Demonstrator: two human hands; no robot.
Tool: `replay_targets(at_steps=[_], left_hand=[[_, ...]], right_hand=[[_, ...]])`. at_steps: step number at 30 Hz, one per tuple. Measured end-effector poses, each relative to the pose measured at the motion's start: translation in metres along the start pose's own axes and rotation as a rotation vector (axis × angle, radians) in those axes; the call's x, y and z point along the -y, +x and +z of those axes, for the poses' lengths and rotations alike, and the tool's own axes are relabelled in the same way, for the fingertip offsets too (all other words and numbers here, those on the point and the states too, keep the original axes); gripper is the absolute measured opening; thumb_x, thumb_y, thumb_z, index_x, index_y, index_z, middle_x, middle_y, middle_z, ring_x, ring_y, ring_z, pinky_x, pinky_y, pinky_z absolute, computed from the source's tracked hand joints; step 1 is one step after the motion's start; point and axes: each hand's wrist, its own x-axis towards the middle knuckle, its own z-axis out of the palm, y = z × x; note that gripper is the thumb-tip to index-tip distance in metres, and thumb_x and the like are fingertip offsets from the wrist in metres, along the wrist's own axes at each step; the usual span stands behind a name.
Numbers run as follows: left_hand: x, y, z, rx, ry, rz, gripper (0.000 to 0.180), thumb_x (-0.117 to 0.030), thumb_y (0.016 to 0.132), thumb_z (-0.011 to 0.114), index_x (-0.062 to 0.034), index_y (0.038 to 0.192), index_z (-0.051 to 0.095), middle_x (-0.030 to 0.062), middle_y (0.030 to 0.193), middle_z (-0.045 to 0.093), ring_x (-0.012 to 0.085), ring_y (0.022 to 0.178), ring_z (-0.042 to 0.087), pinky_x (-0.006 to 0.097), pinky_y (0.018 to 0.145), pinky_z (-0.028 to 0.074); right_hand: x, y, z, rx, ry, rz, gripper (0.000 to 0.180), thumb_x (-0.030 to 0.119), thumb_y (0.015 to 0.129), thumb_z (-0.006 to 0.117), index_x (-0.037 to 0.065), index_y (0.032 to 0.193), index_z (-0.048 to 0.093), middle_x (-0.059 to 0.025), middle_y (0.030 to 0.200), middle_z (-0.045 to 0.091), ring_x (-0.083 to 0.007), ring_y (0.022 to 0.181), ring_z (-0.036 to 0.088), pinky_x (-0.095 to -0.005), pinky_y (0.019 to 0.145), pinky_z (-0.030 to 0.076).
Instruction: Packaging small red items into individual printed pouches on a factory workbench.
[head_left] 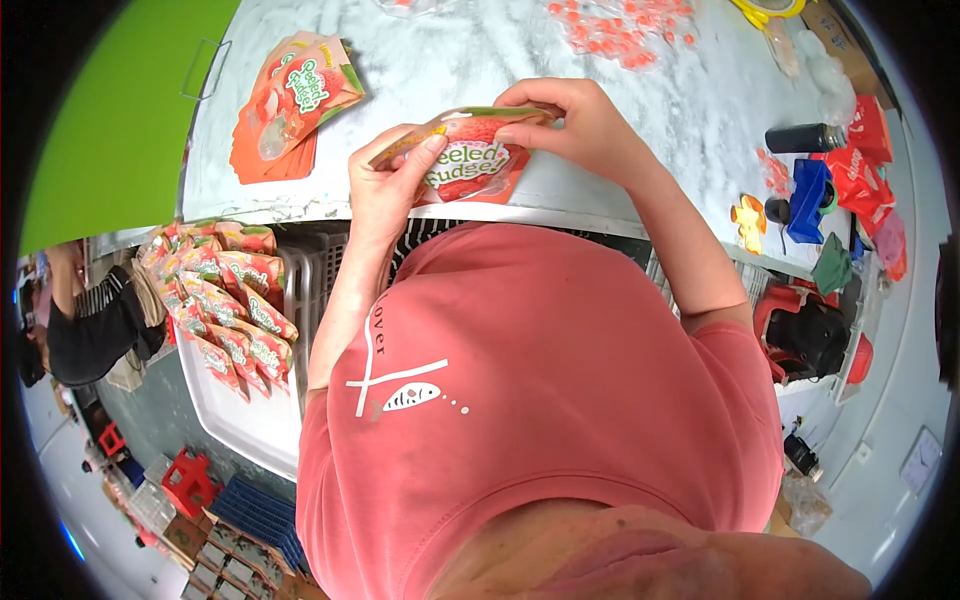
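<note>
A red and green printed pouch [470, 172] is held at the table's near edge, its front facing up. My left hand [392, 178] pinches its left top corner, thumb on the front. My right hand [575, 128] grips the right end of its top edge between thumb and fingers. Whether the pouch's mouth is parted, I cannot tell. Beyond my left hand, several flat pouches of the same kind [298, 105] lie fanned in a pile. Farther off, small red pieces in clear wrappers [625, 32] are scattered on the table.
Left of me, a white tray [240, 425] holds rows of plump pouches [225, 300]. On the table's right stand a black bottle [803, 138], a blue tape dispenser [808, 200] and red packaging [865, 180]. A person in dark clothing [95, 335] is at the far left.
</note>
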Motion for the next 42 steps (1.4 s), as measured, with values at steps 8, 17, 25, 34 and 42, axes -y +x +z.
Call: replay_targets(at_steps=[8, 17, 25, 34, 42], left_hand=[[0.0, 0.002, 0.009, 0.122, 0.08, 0.015, 0.012, -0.01, 0.092, 0.068, 0.0008, 0.093, 0.072, 0.0006, 0.077, 0.067, 0.0027, 0.066, 0.056, 0.019, 0.056, 0.045], [0.015, 0.011, -0.015, 0.176, -0.115, -0.13, 0.018, -0.013, 0.091, 0.069, 0.0005, 0.102, 0.072, 0.0033, 0.093, 0.07, 0.0062, 0.085, 0.061, 0.023, 0.075, 0.049], [0.049, 0.009, -0.053, 0.217, 0.314, -0.005, 0.016, -0.007, 0.09, 0.068, 0.0004, 0.104, 0.072, 0.0051, 0.096, 0.071, 0.0095, 0.088, 0.063, 0.025, 0.08, 0.049], [0.064, -0.006, -0.077, -0.009, -0.444, -0.286, 0.022, -0.007, 0.091, 0.067, -0.002, 0.112, 0.068, 0.0075, 0.104, 0.071, 0.0151, 0.093, 0.068, 0.03, 0.085, 0.055], [0.079, -0.037, -0.067, -0.132, -0.716, -0.205, 0.036, -0.005, 0.094, 0.061, -0.0016, 0.129, 0.056, 0.0123, 0.127, 0.062, 0.0215, 0.114, 0.063, 0.039, 0.098, 0.053]], right_hand=[[0.008, 0.01, 0.006, 0.114, -0.421, -0.168, 0.017, 0.018, 0.087, 0.071, 0.002, 0.087, 0.07, -0.0054, 0.069, 0.061, -0.013, 0.063, 0.058, -0.0281, 0.057, 0.044], [-0.017, 0.004, -0.002, 0.126, -0.225, -0.122, 0.016, 0.019, 0.087, 0.072, 0.003, 0.091, 0.073, -0.0023, 0.067, 0.061, -0.0066, 0.061, 0.056, -0.0248, 0.054, 0.045], [-0.012, 0.003, -0.024, 0.013, 0.092, 0.136, 0.021, 0.021, 0.089, 0.07, 0.002, 0.097, 0.073, -0.0016, 0.08, 0.07, -0.0036, 0.068, 0.061, -0.0205, 0.053, 0.052], [-0.051, 0.015, 0.001, -0.016, 0.373, 0.164, 0.025, 0.02, 0.091, 0.069, -0.002, 0.103, 0.072, -0.0045, 0.084, 0.071, -0.0065, 0.072, 0.065, -0.0199, 0.057, 0.054], [-0.027, 0.027, 0.016, 0.059, 0.309, 0.273, 0.032, 0.022, 0.088, 0.072, -0.001, 0.111, 0.067, -0.006, 0.096, 0.071, -0.009, 0.084, 0.067, -0.0231, 0.074, 0.052]])
